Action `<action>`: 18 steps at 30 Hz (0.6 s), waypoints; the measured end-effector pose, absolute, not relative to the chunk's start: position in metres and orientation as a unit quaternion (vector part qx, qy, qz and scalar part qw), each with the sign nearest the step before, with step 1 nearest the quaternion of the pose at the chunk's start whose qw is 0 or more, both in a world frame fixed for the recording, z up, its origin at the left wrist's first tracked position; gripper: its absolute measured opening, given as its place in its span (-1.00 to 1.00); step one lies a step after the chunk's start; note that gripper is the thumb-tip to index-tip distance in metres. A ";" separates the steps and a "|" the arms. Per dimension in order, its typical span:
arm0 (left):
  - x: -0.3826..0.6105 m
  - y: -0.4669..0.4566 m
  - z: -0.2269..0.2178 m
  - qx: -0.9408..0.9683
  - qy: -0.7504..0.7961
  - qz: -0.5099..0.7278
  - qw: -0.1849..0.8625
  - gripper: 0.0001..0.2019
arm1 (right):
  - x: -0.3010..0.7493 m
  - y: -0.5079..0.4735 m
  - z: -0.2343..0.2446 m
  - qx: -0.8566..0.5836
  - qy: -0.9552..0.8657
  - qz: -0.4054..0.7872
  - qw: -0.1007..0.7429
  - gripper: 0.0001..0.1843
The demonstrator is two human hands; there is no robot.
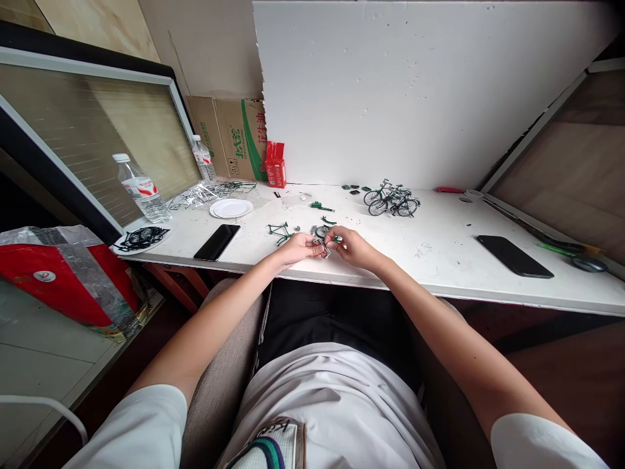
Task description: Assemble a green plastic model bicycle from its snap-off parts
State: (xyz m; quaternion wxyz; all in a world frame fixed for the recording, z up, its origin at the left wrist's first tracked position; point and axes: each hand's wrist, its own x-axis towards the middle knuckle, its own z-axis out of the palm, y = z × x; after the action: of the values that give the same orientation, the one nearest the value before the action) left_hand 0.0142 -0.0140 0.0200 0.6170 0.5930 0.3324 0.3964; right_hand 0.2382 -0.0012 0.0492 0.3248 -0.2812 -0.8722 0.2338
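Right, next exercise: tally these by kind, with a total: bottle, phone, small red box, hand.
Bottles: 2
Phones: 2
Small red box: 1
Hands: 2
Total: 7

On the table, a phone lies before the stacked plates. A bottle stands left of the plates, a carton behind them, a small box behind and to their right. Right of the plates come a bicycle frame, then the toy bicycles, then another phone, and a mouse farthest.
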 end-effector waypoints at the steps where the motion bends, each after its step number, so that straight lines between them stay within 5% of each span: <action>1: 0.014 -0.014 0.020 0.593 0.334 0.396 0.616 -0.51 | 0.238 -0.001 0.049 -0.280 -0.875 0.226 0.323 -0.88; 18: 0.017 -0.012 0.015 0.581 0.347 0.408 0.613 -0.50 | 0.237 -0.003 0.050 -0.283 -0.881 0.218 0.310 -0.91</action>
State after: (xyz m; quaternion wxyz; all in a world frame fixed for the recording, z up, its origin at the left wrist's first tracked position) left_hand 0.0170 -0.0124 0.0153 0.6131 0.5810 0.3469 0.4076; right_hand 0.2373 -0.0026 0.0495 0.3102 -0.2830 -0.8811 0.2175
